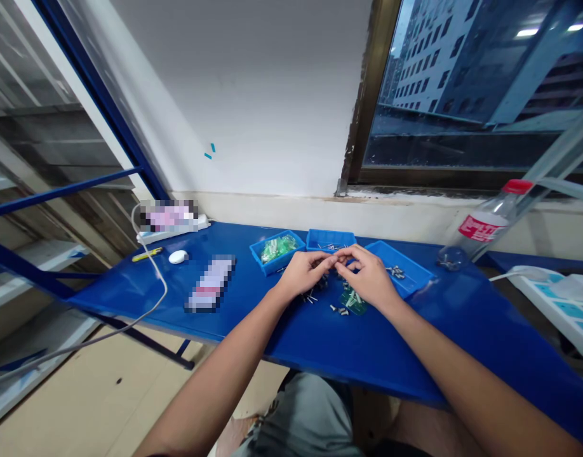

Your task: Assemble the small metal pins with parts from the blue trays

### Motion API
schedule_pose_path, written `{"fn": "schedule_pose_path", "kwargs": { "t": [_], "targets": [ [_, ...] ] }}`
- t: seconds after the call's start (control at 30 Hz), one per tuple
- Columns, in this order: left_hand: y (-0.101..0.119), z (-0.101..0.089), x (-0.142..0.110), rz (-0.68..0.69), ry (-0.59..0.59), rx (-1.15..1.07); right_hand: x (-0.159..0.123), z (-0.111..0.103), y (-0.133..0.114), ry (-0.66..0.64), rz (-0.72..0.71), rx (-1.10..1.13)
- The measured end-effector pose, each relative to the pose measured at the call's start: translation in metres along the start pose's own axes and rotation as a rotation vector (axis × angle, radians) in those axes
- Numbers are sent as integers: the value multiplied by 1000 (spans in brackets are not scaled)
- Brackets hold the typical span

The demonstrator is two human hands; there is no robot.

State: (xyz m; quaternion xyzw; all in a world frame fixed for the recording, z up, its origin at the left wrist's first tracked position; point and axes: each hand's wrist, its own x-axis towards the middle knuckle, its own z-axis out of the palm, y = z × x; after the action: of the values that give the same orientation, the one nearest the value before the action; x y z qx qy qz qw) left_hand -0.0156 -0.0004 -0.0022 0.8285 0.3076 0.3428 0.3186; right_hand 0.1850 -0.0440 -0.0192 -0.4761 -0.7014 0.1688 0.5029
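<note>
Both hands (370,276) meet at pinched fingertips, what they hold unclear; metal pieces (343,311) lie below, blue trays (418,277) beyond.

Along the back edge of the tabletop (301,346), the way was barred by a left tray (278,265), a middle tray (329,235), a right tray (415,273) and, farther right, a bottle (479,228). The middle was taken up by the left hand (301,273), the right hand (366,274) and metal pieces (340,310). Toward the left end, passage was hindered by a cord (166,285), run out over the front edge. Room was left between the left tray and a pixelated flat object (210,285), and near the front edge, overhung by both forearms.
</note>
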Motion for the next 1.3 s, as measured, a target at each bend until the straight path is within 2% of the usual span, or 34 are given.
{"fn": "schedule_pose_path", "kwargs": {
  "t": [0.1, 0.27, 0.47, 0.57, 0.77, 1.03, 1.13, 1.23, 1.3],
  "targets": [
    [-2, 1, 1, 19, -4, -2, 0, 0, 3, -14, -2, -15],
    [-13, 5, 3, 29, 38, 74, 0, 0, 2, 13, -82, -111],
    [-15, 6, 3, 15, 100, 106, -1, 6, 10, 46, 132, 76],
    [-12, 6, 4, 0, 134, 58, -2, 8, 13, 37, 182, 138],
    [-9, 7, 4, 36, 147, -101, -1, 9, 10, 26, 91, 25],
    [-12, 9, 5, 9, 159, 31, -1, 7, 9, 13, 36, -101],
    [-13, 7, 4, 18, 194, 89, -2, 2, 6, -69, -80, -235],
    [-12, 6, 3, 26, 220, 143, -5, -1, 6, -255, -208, -361],
    [-11, 6, 2, 34, 213, 179, -7, 0, 9, -359, -246, -416]
  ]
}}
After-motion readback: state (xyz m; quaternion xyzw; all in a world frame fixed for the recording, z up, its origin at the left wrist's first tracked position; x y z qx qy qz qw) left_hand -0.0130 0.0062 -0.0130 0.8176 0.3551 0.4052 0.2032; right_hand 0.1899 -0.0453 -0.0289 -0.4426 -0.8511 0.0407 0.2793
